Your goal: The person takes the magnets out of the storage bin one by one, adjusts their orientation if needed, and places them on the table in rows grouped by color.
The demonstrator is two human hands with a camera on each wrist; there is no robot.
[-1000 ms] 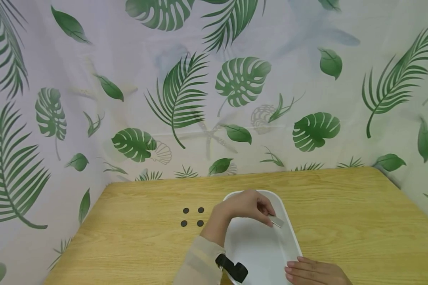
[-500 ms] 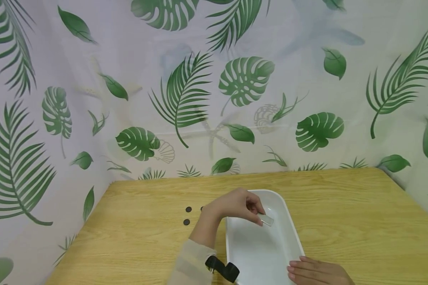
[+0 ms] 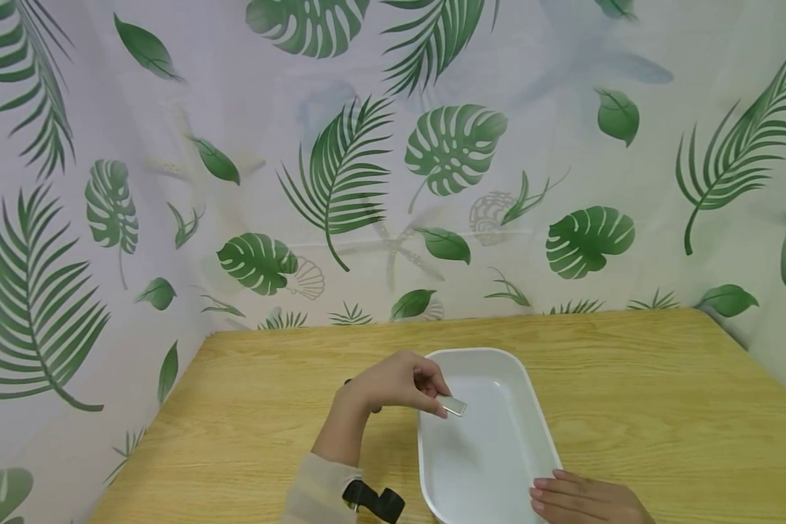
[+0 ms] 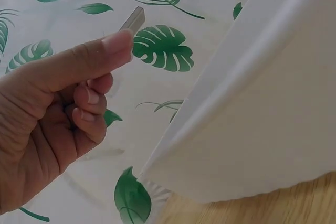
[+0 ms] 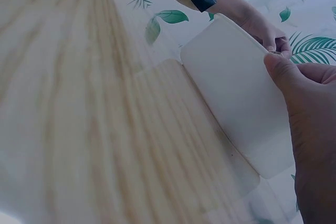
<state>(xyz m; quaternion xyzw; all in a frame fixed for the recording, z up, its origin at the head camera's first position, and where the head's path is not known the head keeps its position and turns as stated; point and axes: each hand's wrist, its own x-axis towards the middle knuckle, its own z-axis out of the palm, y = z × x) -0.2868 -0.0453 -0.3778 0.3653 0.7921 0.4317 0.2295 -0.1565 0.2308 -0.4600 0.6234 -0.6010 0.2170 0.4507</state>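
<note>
In the head view, my left hand (image 3: 399, 382) pinches a small, flat, silver rectangular piece (image 3: 454, 405) between thumb and fingers. It holds the piece above the left part of a deep white tray (image 3: 491, 444). The left wrist view shows the piece (image 4: 135, 19) jutting past the thumb tip, with the other fingers curled below. My right hand (image 3: 586, 501) lies over the tray's near right rim, fingertips on the inside. From the right wrist view, that hand's thumb (image 5: 283, 72) presses the outside of the tray (image 5: 231, 82), so the rim is gripped between thumb and fingers.
Small black discs (image 3: 376, 410) lie left of the tray, mostly hidden by my left hand and forearm. The tray stands on a wood-grain table (image 3: 642, 393). A leaf-print cloth (image 3: 393, 182) hangs behind it. A black wrist camera (image 3: 375, 501) sits on my left wrist.
My left hand has moved left across the tray, carrying the silver piece from near the right wall. It now covers most of the black discs. The right hand stays on the rim.
</note>
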